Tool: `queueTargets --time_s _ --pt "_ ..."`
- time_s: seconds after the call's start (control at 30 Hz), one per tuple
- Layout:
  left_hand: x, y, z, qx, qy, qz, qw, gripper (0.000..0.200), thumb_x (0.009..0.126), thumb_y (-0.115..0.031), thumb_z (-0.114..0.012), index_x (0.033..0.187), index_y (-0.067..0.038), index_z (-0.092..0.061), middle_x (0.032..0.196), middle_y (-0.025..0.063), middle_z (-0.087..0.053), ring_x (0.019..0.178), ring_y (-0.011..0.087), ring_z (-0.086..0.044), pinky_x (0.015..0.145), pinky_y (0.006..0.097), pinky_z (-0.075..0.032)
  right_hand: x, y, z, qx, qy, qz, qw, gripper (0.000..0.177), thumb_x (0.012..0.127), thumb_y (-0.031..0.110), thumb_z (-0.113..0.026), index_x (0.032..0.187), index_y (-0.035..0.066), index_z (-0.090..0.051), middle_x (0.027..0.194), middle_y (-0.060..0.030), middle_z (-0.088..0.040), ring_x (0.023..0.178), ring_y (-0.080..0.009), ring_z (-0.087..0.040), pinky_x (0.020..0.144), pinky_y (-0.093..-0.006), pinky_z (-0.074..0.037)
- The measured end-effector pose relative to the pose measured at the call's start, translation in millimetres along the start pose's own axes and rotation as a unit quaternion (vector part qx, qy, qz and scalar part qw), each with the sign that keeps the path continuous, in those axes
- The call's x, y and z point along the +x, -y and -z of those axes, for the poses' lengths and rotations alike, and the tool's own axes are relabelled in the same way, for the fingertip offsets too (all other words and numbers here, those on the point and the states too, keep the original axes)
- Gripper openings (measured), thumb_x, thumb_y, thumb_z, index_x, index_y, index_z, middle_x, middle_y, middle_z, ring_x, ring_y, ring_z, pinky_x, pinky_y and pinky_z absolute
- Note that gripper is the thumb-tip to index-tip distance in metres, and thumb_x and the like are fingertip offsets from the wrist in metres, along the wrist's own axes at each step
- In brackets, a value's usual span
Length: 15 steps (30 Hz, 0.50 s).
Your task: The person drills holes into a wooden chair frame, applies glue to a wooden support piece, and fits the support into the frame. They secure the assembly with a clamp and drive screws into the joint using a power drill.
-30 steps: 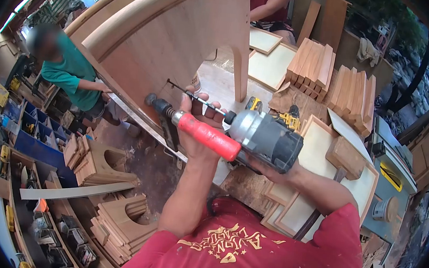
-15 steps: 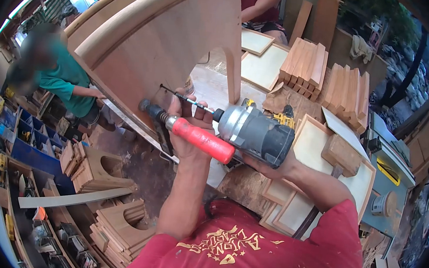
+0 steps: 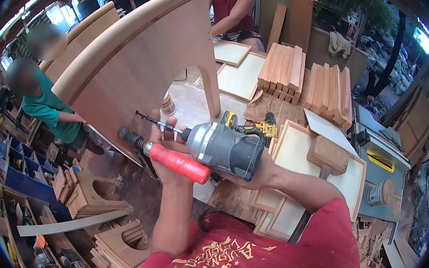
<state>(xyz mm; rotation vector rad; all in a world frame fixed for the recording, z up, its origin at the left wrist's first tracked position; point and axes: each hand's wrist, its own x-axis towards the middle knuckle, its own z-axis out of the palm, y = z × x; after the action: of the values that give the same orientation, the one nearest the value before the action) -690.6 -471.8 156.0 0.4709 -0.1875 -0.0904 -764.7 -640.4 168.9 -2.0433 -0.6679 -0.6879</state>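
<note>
My right hand [image 3: 257, 175] is wrapped round an impact driver [image 3: 228, 148], partly hidden behind its body. The driver's long bit [image 3: 169, 126] points left, with a dark screw [image 3: 145, 116] at its tip against a curved wooden panel [image 3: 122, 68]. My left hand [image 3: 172, 168] is raised under the bit, fingers apart, its palm behind the red handle [image 3: 180, 163] of a clamp. The clamp's screw end [image 3: 131, 138] meets the panel's lower part. Whether my left fingers press on the bit or clamp is partly hidden.
A yellow drill [image 3: 264, 128], a mallet [image 3: 327, 155], pale framed panels [image 3: 296, 142] and stacked wood strips [image 3: 282, 71] lie on the bench. A white container [image 3: 168, 105] stands behind the bit. People are at left and across the bench. Wooden pieces [image 3: 87, 194] and tool bins fill the lower left.
The whole scene has shifted left and slightly down in view. The driver, clamp and panel keep nearly the same arrangement; more of the yellow drill and the person across the bench shows.
</note>
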Motion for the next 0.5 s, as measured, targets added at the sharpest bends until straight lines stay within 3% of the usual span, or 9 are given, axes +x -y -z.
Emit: queueTargets --time_s 0.07,0.2,0.3,0.37,0.4,0.43,0.5 --pt "-14 2 -7 0.077 -0.056 0.033 0.995 0.041 0.099 -0.023 -0.053 0.137 -0.007 -0.047 0.109 0.0090 -0.061 0.104 0.0219 -0.059 0.090 0.0334 -0.053 -1 -2 0 -0.002 0.014 0.003 1.000 0.027 0.066 0.012 -0.077 0.086 0.004 -0.060 0.076 -0.0089 -0.063 0.066 -0.0258 -0.063 0.064 -0.0337 -0.052" --pt "-56 -7 30 0.243 0.026 0.044 0.969 0.046 0.096 -0.013 -0.056 0.137 0.004 -0.045 0.124 0.0164 -0.058 0.113 0.0236 -0.057 0.098 0.0350 -0.050 3 1 1 -0.030 -0.011 0.049 0.998 0.030 0.065 0.009 -0.077 0.089 0.002 -0.061 0.079 -0.0097 -0.063 0.066 -0.0250 -0.063 0.063 -0.0326 -0.051" --pt "-83 -35 10 0.290 0.123 0.101 0.944 0.043 0.094 -0.010 -0.059 0.131 0.009 -0.049 0.121 0.0200 -0.061 0.110 0.0247 -0.060 0.097 0.0369 -0.051 0 -3 1 -0.011 0.005 0.023 1.000 0.035 0.068 0.018 -0.076 0.098 0.005 -0.062 0.090 -0.0081 -0.065 0.083 -0.0234 -0.065 0.071 -0.0368 -0.052" --pt "-97 -64 15 0.335 0.138 0.132 0.922 0.039 0.094 -0.011 -0.060 0.126 0.010 -0.054 0.113 0.0206 -0.065 0.102 0.0250 -0.064 0.093 0.0381 -0.052 -17 -20 -1 -0.209 0.044 0.126 0.969 0.045 0.071 0.029 -0.074 0.108 0.008 -0.061 0.104 -0.0054 -0.064 0.103 -0.0233 -0.060 0.086 -0.0420 -0.048" --pt "-101 -74 24 0.420 0.113 0.042 0.900 0.035 0.093 -0.013 -0.061 0.120 0.009 -0.059 0.098 0.0181 -0.069 0.089 0.0248 -0.068 0.083 0.0384 -0.055 -28 -34 -10 -0.117 0.082 0.012 0.990 0.053 0.074 0.040 -0.070 0.115 0.010 -0.059 0.114 -0.0032 -0.061 0.115 -0.0231 -0.054 0.097 -0.0443 -0.040" --pt "-98 -85 35 0.482 0.116 -0.073 0.866 0.029 0.092 -0.012 -0.062 0.114 0.007 -0.063 0.092 0.0159 -0.070 0.084 0.0229 -0.067 0.078 0.0369 -0.055 -38 -39 -17 -0.090 0.089 -0.012 0.992 0.052 0.073 0.036 -0.073 0.116 0.010 -0.059 0.114 -0.0052 -0.061 0.113 -0.0240 -0.055 0.095 -0.0433 -0.042" --pt "-85 -109 42 0.431 0.063 -0.203 0.877 0.024 0.091 -0.011 -0.059 0.110 0.003 -0.063 0.087 0.0134 -0.066 0.078 0.0196 -0.064 0.074 0.0342 -0.054 -40 -50 -22 -0.063 0.093 -0.032 0.993 0.051 0.073 0.030 -0.077 0.116 0.009 -0.059 0.112 -0.0083 -0.061 0.109 -0.0257 -0.057 0.093 -0.0416 -0.044"
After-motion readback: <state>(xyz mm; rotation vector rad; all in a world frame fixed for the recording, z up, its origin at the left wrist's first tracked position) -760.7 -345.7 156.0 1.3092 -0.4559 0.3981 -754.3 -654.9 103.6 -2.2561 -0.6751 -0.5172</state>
